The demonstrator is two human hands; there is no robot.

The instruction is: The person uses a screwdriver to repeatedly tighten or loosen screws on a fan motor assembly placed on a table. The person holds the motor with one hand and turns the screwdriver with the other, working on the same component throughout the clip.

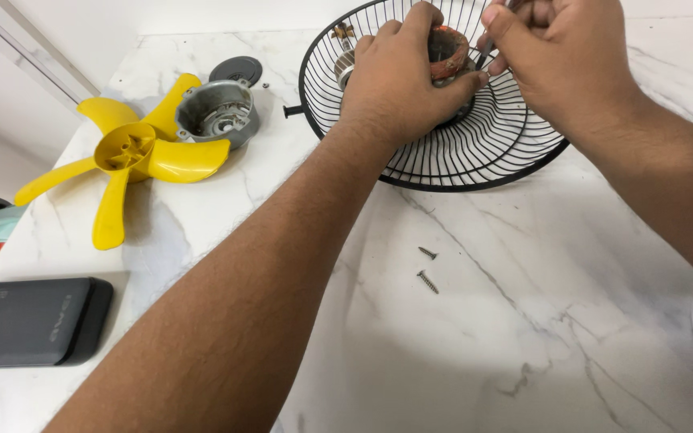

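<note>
Head view: both hands work at the centre of a black round wire fan guard [475, 152] lying on the white marbled bench [523, 321].

The left hand [399, 84] has its grip closed around the fan motor with rust-red copper windings [448, 50] sitting at the guard's hub. The right hand [559, 56] pinches a thin dark tool [486, 53] whose tip meets the motor's edge. Left of the guard lie a yellow five-blade plastic fan propeller [134, 156], a grey metal motor housing cup [218, 112] touching it, and a dark round cap [237, 70]. Two loose dark screws [427, 269] rest on the bench nearer the person, and a dark grey rectangular box [30, 321] sits at the left edge.
</note>
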